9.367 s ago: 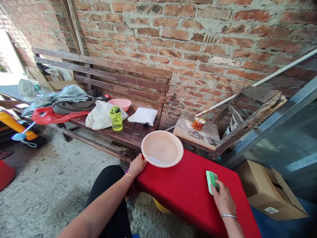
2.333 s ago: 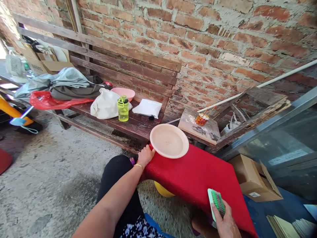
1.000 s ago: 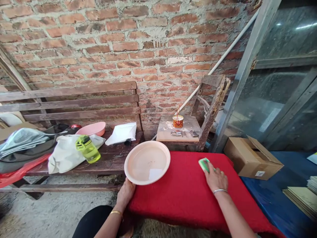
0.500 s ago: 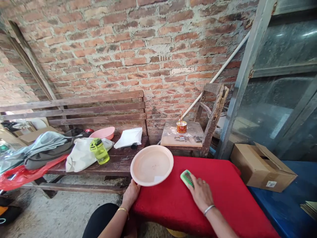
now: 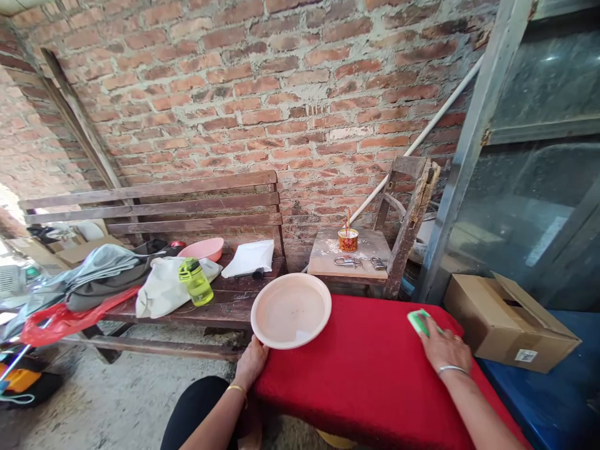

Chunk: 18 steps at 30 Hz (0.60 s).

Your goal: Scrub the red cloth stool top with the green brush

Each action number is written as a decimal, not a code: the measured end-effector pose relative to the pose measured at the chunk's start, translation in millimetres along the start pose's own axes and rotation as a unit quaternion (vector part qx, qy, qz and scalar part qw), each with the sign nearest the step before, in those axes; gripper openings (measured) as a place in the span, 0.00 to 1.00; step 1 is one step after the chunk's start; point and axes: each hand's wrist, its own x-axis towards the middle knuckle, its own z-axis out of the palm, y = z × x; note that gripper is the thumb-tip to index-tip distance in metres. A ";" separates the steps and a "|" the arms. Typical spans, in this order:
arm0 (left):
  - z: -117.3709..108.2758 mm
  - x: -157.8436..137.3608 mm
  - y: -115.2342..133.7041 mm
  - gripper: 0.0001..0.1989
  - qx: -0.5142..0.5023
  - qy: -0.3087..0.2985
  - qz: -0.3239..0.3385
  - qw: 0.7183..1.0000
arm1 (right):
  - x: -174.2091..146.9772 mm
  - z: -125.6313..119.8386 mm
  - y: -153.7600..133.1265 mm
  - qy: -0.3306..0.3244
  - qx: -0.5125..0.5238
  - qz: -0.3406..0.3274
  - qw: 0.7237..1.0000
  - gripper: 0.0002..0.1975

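A red cloth-covered surface lies in front of me. My right hand presses a green scrub brush onto its far right part, the fingers over the brush's back. My left hand grips the red surface's near left edge, just below a wide pale pink basin that rests on the left corner. A little water sits in the basin's bottom.
A wooden bench at the left holds a green bottle, a white bag, a pink bowl and clothes. Behind stands a small stool with a cup and padlocks. A cardboard box sits at the right by a glass cabinet.
My right hand slid the brush from beside the basin to the far right of the red surface. The left hand stays on the left edge. The view shifted slightly.
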 end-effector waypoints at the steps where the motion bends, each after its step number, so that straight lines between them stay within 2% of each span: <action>1: 0.2 -0.2 0.1 0.22 -0.001 0.002 -0.002 1.000 | 3.8 1.0 21.9 0.003 0.006 0.027 1.000 0.27; 3: 0.1 -0.7 0.4 0.22 -0.002 0.005 -0.005 1.000 | 7.0 1.5 53.6 0.014 0.019 0.075 0.997 0.29; 5: -0.8 -1.3 1.2 0.22 -0.003 0.005 -0.006 1.000 | 3.6 0.4 62.5 0.027 0.032 0.092 0.995 0.32; 7: -2.0 -1.5 1.9 0.22 -0.004 -0.001 -0.009 1.000 | -7.1 -1.1 47.6 0.033 0.042 0.054 0.997 0.31; 12: -1.7 2.7 -1.7 0.22 -0.007 -0.008 -0.015 1.000 | -44.3 -0.5 -21.8 0.048 0.019 -0.137 0.989 0.25; 14: 0.3 5.8 -5.8 0.22 -0.005 -0.001 -0.009 1.000 | -49.5 1.5 -24.7 0.061 0.002 -0.156 0.986 0.24; 16: 2.8 8.9 -10.3 0.22 -0.005 0.012 -0.003 1.000 | -45.9 4.1 -5.9 0.063 -0.007 -0.116 0.991 0.25; 18: 5.3 11.8 -14.2 0.22 -0.003 0.024 0.000 1.000 | -37.7 6.3 24.4 0.059 -0.008 -0.028 0.998 0.27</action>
